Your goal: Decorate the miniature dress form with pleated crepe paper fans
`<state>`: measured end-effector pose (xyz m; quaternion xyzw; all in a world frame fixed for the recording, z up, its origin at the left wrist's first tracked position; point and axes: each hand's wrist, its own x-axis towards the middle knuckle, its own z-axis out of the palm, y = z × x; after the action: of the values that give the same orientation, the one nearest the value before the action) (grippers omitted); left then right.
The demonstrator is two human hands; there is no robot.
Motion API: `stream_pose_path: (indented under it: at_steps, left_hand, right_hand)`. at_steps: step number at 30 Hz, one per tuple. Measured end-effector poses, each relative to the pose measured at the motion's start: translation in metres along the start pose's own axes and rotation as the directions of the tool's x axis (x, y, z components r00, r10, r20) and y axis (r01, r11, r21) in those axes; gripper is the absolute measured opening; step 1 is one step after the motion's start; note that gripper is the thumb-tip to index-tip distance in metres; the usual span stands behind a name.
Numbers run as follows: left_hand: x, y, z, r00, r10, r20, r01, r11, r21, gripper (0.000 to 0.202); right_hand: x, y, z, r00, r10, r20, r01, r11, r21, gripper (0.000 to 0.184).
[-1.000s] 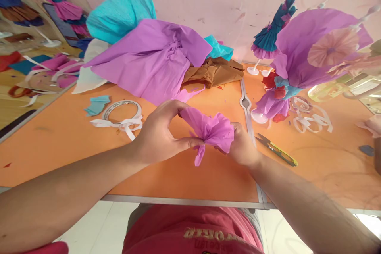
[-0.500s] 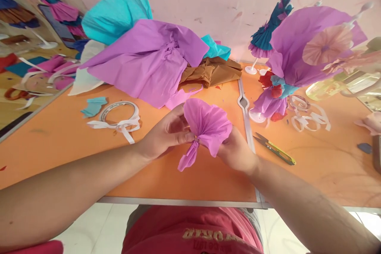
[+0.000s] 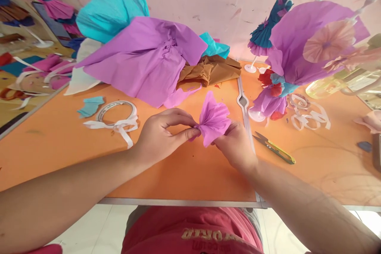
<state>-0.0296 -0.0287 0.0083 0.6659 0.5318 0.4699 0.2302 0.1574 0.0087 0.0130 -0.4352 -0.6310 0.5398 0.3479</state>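
A pink-purple crepe paper flower [image 3: 213, 120] with ruffled petals is held above the orange table [image 3: 190, 178]. My left hand [image 3: 166, 133] pinches its gathered base between thumb and index finger. On the other side, my right hand [image 3: 236, 143] grips the petals' edge, its fingertips partly behind the paper. To the left lies a tape ring [image 3: 133, 113] with a white strip [image 3: 123, 127] trailing over its front. Thread snips [image 3: 275, 149] with yellow-green handles rest to the right of my right hand.
Large purple crepe paper [image 3: 137, 59], turquoise paper [image 3: 113, 12] and brown paper [image 3: 212, 70] pile up by the wall. A small light-blue piece [image 3: 91, 106] lies left. At right stand paper dresses [image 3: 269, 27] on white stands, near curled white strips [image 3: 311, 117].
The flower has turned so its base points left and its petals right. My left hand has shifted its pinch onto the gathered base, covering the tail that hung down before.
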Motion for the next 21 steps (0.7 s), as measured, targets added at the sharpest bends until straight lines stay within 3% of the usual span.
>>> stream_pose_path:
  at_steps: [4, 8, 13, 17, 21]
  left_hand:
    - [0.002, -0.003, -0.005, 0.999, -0.003, 0.039, 0.002, 1.000, 0.012, 0.013]
    - [0.005, -0.010, -0.013, 0.999, -0.007, 0.036, 0.008, 0.999, -0.033, 0.013]
    - [0.006, -0.009, -0.014, 0.999, 0.043, -0.006, -0.043, 0.999, 0.015, 0.013]
    - [0.004, -0.007, -0.010, 0.998, 0.061, -0.002, -0.061, 0.995, 0.079, 0.014]
    - [0.003, -0.007, -0.009, 0.999, 0.024, 0.025, -0.025, 0.999, 0.028, 0.012]
  right_hand:
    - [0.000, -0.002, -0.005, 0.990, 0.064, 0.122, -0.069, 0.997, 0.032, 0.024]
    - [0.000, -0.004, -0.011, 0.981, -0.015, 0.195, 0.000, 0.997, 0.077, 0.033]
    - [-0.003, -0.012, -0.009, 0.991, 0.032, 0.133, -0.031, 0.999, -0.013, 0.043]
    - [-0.004, -0.014, -0.004, 0.999, 0.000, 0.049, 0.006, 0.993, -0.119, 0.027]
    - [-0.003, -0.011, -0.004, 0.999, -0.046, -0.015, 0.044, 0.990, -0.137, 0.017]
